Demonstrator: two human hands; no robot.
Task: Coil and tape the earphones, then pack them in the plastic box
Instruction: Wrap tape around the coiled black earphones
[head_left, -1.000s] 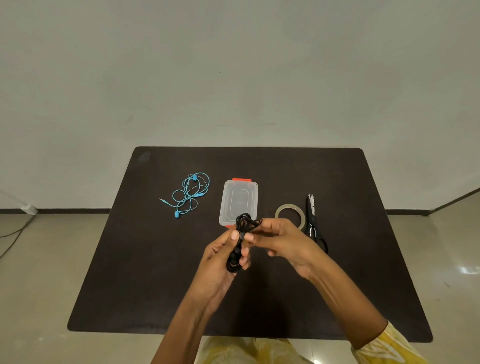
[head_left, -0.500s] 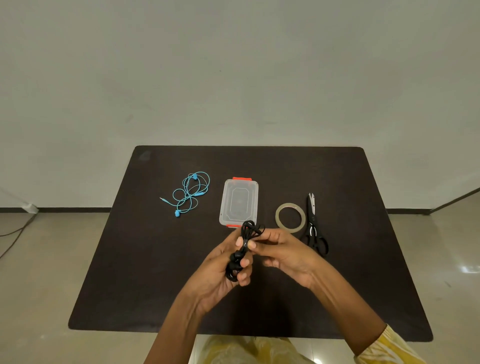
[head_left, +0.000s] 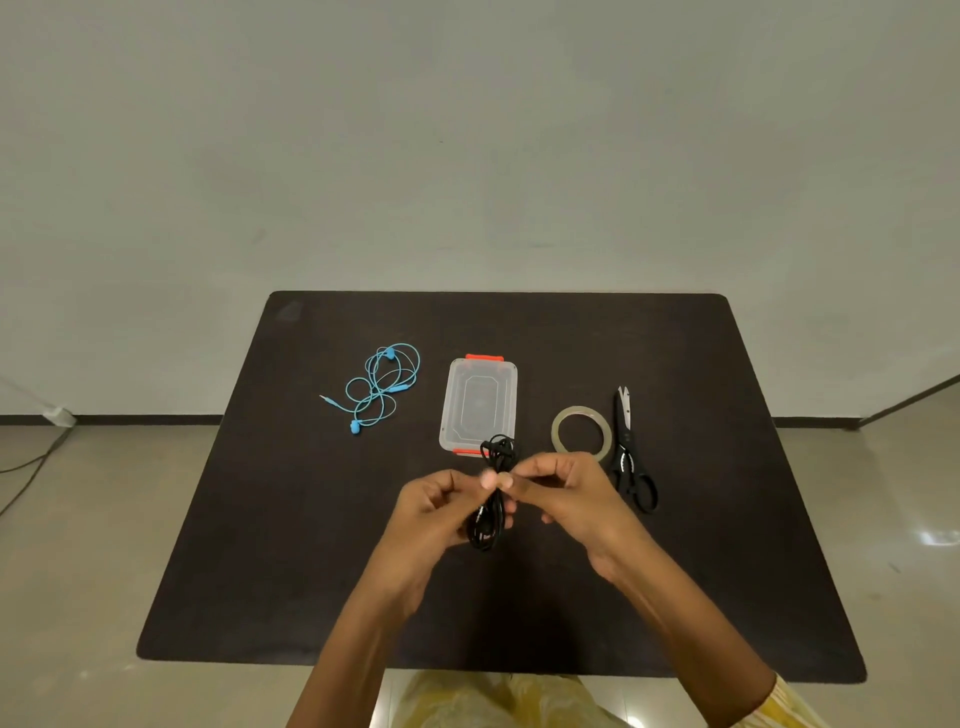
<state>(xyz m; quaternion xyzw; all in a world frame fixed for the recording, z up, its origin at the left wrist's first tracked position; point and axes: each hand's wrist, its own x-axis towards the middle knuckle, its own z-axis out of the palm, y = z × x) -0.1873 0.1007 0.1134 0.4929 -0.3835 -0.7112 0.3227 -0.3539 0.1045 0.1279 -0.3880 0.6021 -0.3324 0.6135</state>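
A bundle of black earphones (head_left: 494, 452) is pinched at its middle between my left hand (head_left: 434, 512) and my right hand (head_left: 569, 499), held above the table. Loops stick out above the fingers and more cord hangs below them. The clear plastic box (head_left: 480, 402) with orange clips lies shut just beyond the hands. A loose tangle of blue earphones (head_left: 382, 384) lies to its left. The roll of clear tape (head_left: 581, 431) lies to the box's right, partly behind my right hand.
Black scissors (head_left: 629, 457) lie right of the tape, blades pointing away from me. The dark table (head_left: 260, 545) stands against a plain wall. A cable runs along the floor at far left.
Both hands have shifted slightly and now pinch the black bundle at its middle from either side; the bundle hangs more upright. Nothing on the table has moved.
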